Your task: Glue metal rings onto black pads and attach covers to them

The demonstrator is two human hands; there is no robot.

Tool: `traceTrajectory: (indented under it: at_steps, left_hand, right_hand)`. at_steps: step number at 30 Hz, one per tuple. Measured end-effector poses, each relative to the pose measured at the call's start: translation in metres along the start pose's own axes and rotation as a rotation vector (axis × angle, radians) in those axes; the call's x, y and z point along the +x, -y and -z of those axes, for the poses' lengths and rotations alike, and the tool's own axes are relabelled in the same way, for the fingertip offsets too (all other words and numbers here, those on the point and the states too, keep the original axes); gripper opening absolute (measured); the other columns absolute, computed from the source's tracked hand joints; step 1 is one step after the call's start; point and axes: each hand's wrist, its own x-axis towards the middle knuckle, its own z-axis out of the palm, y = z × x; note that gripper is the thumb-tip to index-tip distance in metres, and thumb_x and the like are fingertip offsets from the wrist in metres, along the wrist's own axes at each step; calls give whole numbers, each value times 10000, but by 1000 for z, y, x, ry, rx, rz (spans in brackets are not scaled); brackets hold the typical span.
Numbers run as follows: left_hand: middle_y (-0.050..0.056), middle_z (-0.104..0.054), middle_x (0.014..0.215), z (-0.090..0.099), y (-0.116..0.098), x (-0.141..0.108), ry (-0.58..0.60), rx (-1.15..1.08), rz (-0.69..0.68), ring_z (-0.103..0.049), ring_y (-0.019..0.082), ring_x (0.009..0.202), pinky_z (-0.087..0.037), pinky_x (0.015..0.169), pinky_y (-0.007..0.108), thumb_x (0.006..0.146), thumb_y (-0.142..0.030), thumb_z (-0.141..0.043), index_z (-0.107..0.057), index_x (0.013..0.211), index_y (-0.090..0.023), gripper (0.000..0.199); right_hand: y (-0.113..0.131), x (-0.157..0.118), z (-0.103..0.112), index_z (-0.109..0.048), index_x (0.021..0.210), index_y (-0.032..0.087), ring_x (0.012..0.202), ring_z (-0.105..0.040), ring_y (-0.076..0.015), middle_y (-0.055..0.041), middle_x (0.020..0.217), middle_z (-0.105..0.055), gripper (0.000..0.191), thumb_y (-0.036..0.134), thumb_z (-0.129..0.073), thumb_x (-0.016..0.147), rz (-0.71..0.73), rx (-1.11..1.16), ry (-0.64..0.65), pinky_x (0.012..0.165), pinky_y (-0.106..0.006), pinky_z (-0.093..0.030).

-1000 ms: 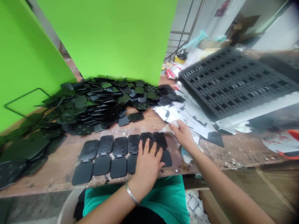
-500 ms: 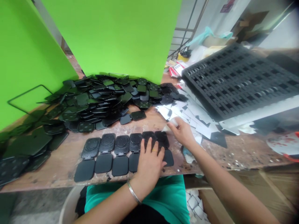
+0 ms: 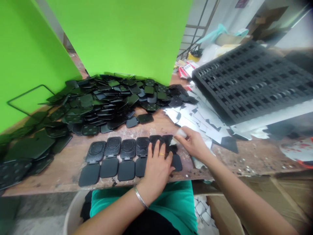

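Left hand [image 3: 157, 163]: spread; may lean, sliding square black plastic plates [image 3: 126, 170].
Right hand [image 3: 195, 143]: pinching small white object [image 3: 181, 133]; may drop it if loose.

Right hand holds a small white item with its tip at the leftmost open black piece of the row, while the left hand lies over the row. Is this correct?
Not quite: the head view shows the right hand holding the small white item with its tip at the rightmost piece. The left hand does lie over the row.

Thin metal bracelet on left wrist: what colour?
The thin metal bracelet is silver, clearest in the head view.
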Motion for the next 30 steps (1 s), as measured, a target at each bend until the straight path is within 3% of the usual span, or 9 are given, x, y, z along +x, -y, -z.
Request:
traceTrajectory:
  at_steps: [8, 13, 18, 21, 25, 28, 30]
  left_hand:
    - [207, -515, 1415, 0, 0, 1, 9, 0, 8, -350, 422, 1413, -292, 1143, 642, 852, -469, -693, -622, 1291, -189, 525]
    - [195, -509, 1424, -1, 0, 1, 7, -7, 19, -353, 422, 1410, -309, 1131, 644, 835, -472, -713, -624, 1291, -209, 533]
    - [189, -511, 1420, -2, 0, 1, -3, -23, 25, -345, 420, 1414, -305, 1131, 645, 813, -451, -745, -627, 1285, -214, 541]
    - [192, -491, 1442, 0, 2, 1, 11, -54, 21, -315, 433, 1427, -282, 1137, 661, 812, -447, -746, -632, 1275, -212, 531]
    - [180, -397, 1526, 10, 9, -10, -14, -100, 8, -243, 429, 1460, -265, 1147, 666, 838, -435, -723, -548, 1369, -232, 595]
    - [171, -398, 1526, 19, 18, -23, -48, -67, 66, -220, 412, 1471, -258, 1167, 642, 874, -371, -691, -570, 1335, -195, 508]
    - [166, -419, 1509, 22, 24, -30, -54, -44, 115, -227, 426, 1465, -261, 1161, 649, 873, -352, -692, -620, 1274, -206, 433]
  right_hand:
    - [5, 27, -20, -437, 698, 235, 623, -454, -165, 0, 666, -509, 225, 394, -526, 829, 65, -11, -73, 623, -288, -355]
    - [-7, 34, -9, -403, 684, 243, 629, -457, -174, -8, 668, -507, 235, 401, -522, 810, 57, -88, -121, 622, -295, -343]
    - [-20, 15, 7, -423, 662, 245, 568, -450, -165, 12, 592, -486, 283, 455, -553, 799, -33, -101, -146, 566, -290, -322]
    - [-25, 4, 13, -470, 654, 239, 512, -428, -153, 30, 527, -465, 305, 492, -566, 795, -176, 4, -137, 526, -287, -309]
    - [-24, 0, 9, -528, 661, 226, 501, -451, -145, 26, 519, -501, 357, 558, -617, 758, -342, 350, -148, 498, -279, -343]
    - [-19, 6, -4, -557, 682, 220, 521, -479, -144, 14, 576, -538, 396, 600, -671, 691, -368, 543, -157, 496, -279, -383]
    - [-15, 13, -16, -561, 697, 221, 526, -490, -152, 13, 579, -542, 398, 607, -659, 693, -336, 537, -148, 492, -281, -393]
